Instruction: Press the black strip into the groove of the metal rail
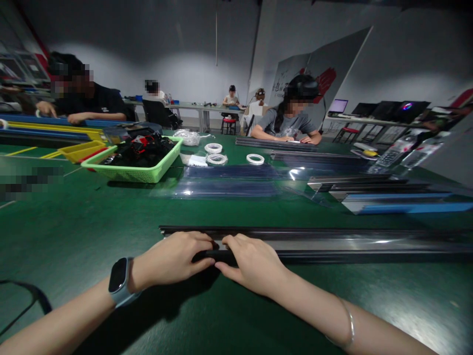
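The rail (332,244) lies on the table (92,217), its near edge pinched near one end by the left hand (181,257) and right hand (253,261); beyond sit plastic sheets (229,188), tape rolls (254,163), other rails (410,208) and a basket (127,173).

We count one green basket (136,174); right of it, three tape rolls (254,162); nearer us than it, one left hand (181,256), one right hand (254,261), one long channel (332,244), one smartwatch (118,276), one bangle (350,323).

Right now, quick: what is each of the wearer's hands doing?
Left hand: closed on the near edge of the long rail, near its left end.
Right hand: closed on that edge too, beside the left.
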A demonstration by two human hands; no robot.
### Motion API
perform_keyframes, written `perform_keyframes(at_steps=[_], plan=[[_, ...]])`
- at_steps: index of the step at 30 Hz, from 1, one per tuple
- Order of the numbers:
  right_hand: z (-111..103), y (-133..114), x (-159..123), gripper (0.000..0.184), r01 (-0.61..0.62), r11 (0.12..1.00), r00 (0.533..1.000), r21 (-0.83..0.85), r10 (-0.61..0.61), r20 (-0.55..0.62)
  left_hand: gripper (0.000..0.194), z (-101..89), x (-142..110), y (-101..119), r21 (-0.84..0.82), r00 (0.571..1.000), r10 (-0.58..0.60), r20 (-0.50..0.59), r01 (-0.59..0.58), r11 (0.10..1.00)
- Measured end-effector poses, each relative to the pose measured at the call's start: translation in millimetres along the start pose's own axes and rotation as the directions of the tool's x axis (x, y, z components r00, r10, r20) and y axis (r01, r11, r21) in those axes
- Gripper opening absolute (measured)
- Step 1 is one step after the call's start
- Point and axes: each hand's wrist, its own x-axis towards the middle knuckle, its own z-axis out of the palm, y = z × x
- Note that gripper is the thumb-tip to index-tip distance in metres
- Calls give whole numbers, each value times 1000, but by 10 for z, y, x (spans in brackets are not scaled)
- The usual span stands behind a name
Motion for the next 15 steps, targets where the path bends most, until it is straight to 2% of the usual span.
perform_keyframes(at_steps=[4,8,11,15], plan=[[-23,6,17,39,-4,1000,999,16,3,44,25,5,3,-1,5,1000,-3,-1,3,1000],[-41,0,4,35,-18,999,999,41,17,31,27,-1,2,-3,-13,1000,-5,-1,5,1000],[-61,-4,-5,33,15,998,1000,58,-16,24,28,-17,-4,0,-53,999,-33,-2,33,998],[-114,-2,15,31,63,996,995,62,-68,78,30,-36,-15,5,-116,999,-40,10,41,992]])
